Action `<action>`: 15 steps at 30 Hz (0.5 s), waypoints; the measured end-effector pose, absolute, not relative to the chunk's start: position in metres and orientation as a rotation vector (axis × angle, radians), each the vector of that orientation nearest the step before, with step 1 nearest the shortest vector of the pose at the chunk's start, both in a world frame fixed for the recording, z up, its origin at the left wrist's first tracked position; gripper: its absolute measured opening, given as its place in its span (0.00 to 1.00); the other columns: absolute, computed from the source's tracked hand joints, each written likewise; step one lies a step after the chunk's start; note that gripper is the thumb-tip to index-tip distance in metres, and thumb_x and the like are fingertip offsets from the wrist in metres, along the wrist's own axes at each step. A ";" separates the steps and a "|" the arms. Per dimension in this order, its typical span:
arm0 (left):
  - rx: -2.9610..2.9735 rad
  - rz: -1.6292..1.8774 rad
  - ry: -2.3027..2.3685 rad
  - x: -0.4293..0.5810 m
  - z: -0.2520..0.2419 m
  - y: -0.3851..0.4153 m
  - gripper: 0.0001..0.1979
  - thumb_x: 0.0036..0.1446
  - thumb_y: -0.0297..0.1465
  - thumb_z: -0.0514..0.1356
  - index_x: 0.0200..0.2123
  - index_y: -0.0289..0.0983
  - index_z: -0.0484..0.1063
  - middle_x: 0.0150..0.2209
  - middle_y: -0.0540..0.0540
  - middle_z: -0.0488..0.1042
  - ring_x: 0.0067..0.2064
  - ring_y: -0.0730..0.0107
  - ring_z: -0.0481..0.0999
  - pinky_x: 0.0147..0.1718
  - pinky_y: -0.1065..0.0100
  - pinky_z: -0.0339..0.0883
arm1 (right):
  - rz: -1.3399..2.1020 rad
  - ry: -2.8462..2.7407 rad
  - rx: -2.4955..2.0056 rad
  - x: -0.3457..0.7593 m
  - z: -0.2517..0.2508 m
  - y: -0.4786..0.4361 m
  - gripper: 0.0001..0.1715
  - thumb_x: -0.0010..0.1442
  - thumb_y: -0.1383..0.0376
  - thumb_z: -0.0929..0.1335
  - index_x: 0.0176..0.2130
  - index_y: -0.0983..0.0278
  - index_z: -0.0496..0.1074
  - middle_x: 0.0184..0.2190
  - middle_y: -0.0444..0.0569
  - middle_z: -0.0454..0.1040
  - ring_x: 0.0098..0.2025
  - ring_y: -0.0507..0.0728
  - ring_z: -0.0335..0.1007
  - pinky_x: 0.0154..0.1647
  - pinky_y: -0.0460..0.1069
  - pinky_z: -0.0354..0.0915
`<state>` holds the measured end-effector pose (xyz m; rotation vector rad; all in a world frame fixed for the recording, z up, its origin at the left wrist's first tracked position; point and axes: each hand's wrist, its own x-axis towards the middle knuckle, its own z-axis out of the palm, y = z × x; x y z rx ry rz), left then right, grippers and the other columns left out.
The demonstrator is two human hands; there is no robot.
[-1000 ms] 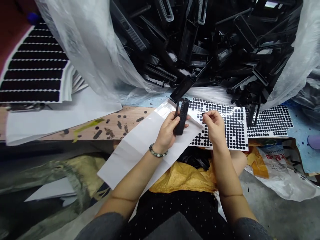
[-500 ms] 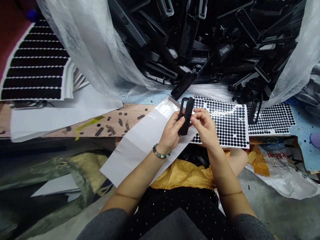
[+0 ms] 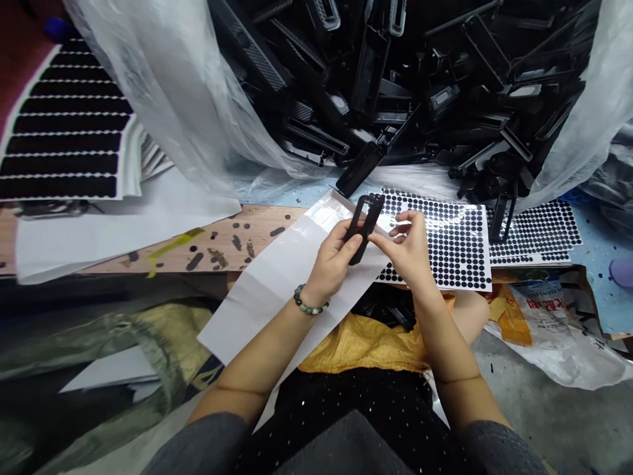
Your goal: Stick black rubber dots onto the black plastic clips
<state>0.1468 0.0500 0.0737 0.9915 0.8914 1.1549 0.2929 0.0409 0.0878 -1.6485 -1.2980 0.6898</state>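
My left hand point(image 3: 332, 260) is closed round a black plastic part point(image 3: 364, 227) with an open rectangular frame along one side, tilted over the table edge. At that part's right edge rests the thumb of my right hand point(image 3: 411, 252). The other right fingers are loosely bent and apart from the thumb, gripping nothing visible. Beneath both hands lie a blank white sheet point(image 3: 277, 284) and a sheet of black round stickers point(image 3: 457, 247), several of its dots gone. Whether a dot sits on the part is too small to tell.
A clear plastic bag point(image 3: 173, 86) full of similar black parts point(image 3: 376, 72) fills the back. Strip sheets point(image 3: 69, 125) are stacked at left. More dot sheets point(image 3: 544, 231) lie at right. Yellow woven cloth point(image 3: 366, 346) and loose black parts are below the edge.
My right fingers have lifted and spread from the black part, leaving the thumb against its edge. My left hand has tilted the part further to the right.
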 end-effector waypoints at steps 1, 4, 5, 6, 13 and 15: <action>0.973 1.153 0.894 0.143 0.076 0.053 0.17 0.55 0.44 0.64 0.43 0.40 0.72 0.45 0.45 0.78 0.50 0.62 0.77 0.51 0.62 0.71 | 0.630 -1.356 -1.685 0.295 0.084 0.041 0.24 0.51 0.56 0.75 0.44 0.58 0.66 0.43 0.46 0.67 0.36 0.53 0.65 0.38 0.51 0.67; 0.890 1.171 0.904 0.136 0.079 0.064 0.18 0.55 0.44 0.64 0.44 0.41 0.69 0.43 0.46 0.78 0.47 0.63 0.79 0.42 0.65 0.76 | 0.474 -1.677 -1.786 0.299 0.069 0.039 0.10 0.58 0.62 0.71 0.41 0.59 0.72 0.44 0.51 0.71 0.42 0.59 0.65 0.46 0.57 0.65; 0.867 1.161 0.914 0.136 0.078 0.068 0.19 0.55 0.44 0.64 0.44 0.40 0.69 0.42 0.46 0.78 0.46 0.63 0.80 0.39 0.67 0.76 | 0.458 -1.784 -1.808 0.299 0.064 0.037 0.04 0.60 0.63 0.69 0.38 0.59 0.73 0.42 0.53 0.72 0.42 0.60 0.65 0.47 0.58 0.64; 0.850 1.136 0.931 0.136 0.075 0.072 0.19 0.54 0.44 0.65 0.44 0.40 0.69 0.40 0.46 0.78 0.45 0.64 0.80 0.37 0.68 0.77 | 0.462 -1.867 -1.814 0.299 0.059 0.035 0.04 0.61 0.64 0.68 0.35 0.59 0.74 0.41 0.53 0.73 0.42 0.61 0.65 0.47 0.59 0.64; 0.760 0.911 1.052 0.145 0.054 0.083 0.14 0.55 0.36 0.65 0.42 0.37 0.69 0.37 0.46 0.77 0.42 0.68 0.80 0.31 0.73 0.75 | 0.449 -1.659 -1.811 0.301 0.052 0.049 0.12 0.64 0.61 0.65 0.44 0.62 0.74 0.48 0.58 0.70 0.49 0.63 0.68 0.52 0.59 0.66; 0.730 0.902 1.060 0.146 0.054 0.085 0.12 0.55 0.34 0.64 0.41 0.38 0.69 0.37 0.47 0.77 0.40 0.69 0.80 0.30 0.74 0.75 | 0.456 -1.648 -1.861 0.301 0.053 0.058 0.10 0.61 0.62 0.67 0.42 0.62 0.74 0.50 0.59 0.68 0.52 0.65 0.67 0.54 0.61 0.65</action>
